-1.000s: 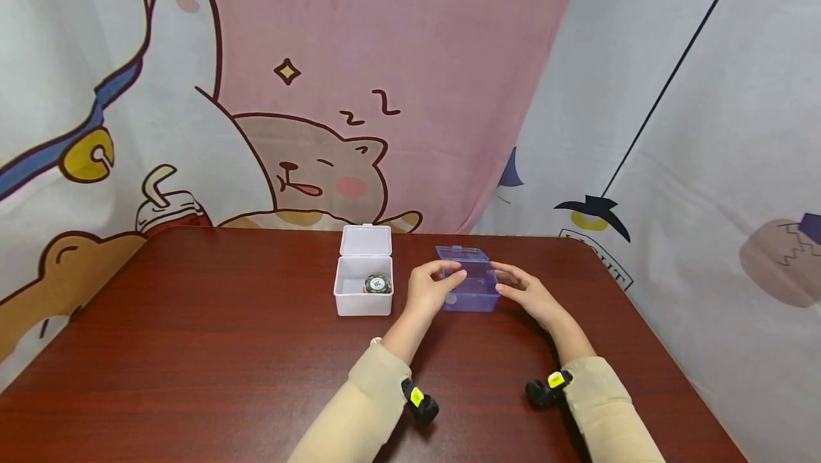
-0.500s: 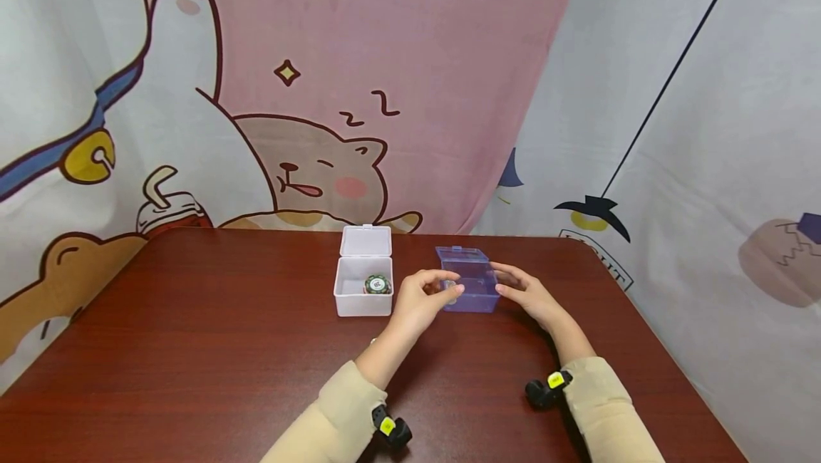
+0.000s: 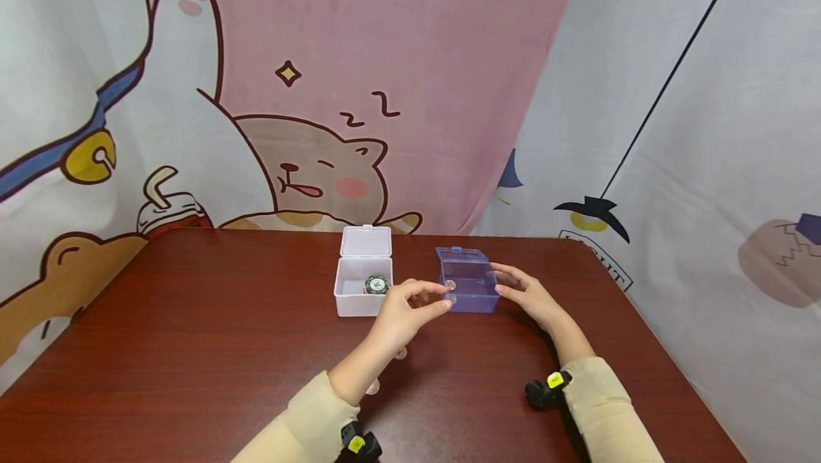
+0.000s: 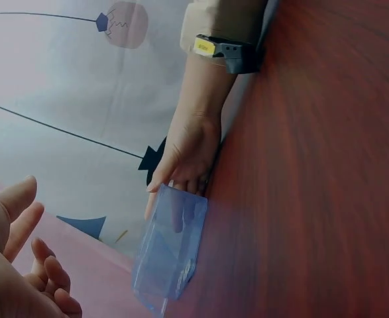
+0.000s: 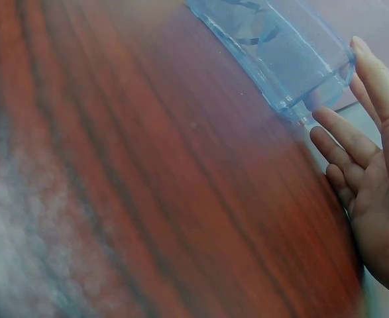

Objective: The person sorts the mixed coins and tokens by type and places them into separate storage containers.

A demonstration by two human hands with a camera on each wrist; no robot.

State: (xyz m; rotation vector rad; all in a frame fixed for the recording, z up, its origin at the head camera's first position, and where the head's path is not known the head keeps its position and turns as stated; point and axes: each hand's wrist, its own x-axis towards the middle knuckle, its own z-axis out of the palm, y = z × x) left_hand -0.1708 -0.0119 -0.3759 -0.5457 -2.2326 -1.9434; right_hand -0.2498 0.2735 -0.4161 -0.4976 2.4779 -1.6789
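A see-through blue plastic box (image 3: 471, 299) stands with its lid raised. At its right end is my right hand (image 3: 529, 295); thumb and fingers hold that end, as the right wrist view also shows. My left hand (image 3: 404, 313) is just off the box's left side, thumb and forefinger apart with nothing between them. A round silvery coin (image 3: 451, 299) shows through the box's left front wall, with a second round shape (image 3: 451, 285) above it, perhaps a reflection. Two coins (image 3: 373, 387) lie on the table beside my left forearm, partly hidden by it.
Left of the blue box stands an open white box (image 3: 363, 305) with a green-rimmed poker chip (image 3: 377, 284) inside. Both boxes sit on a dark red wooden table (image 3: 212, 349). A printed curtain (image 3: 449, 92) hangs behind its far edge.
My left hand has drawn back left and toward me from the blue box, its fingers leaving the box's mouth. Coins beside the forearm have come into sight. My right hand has stayed put.
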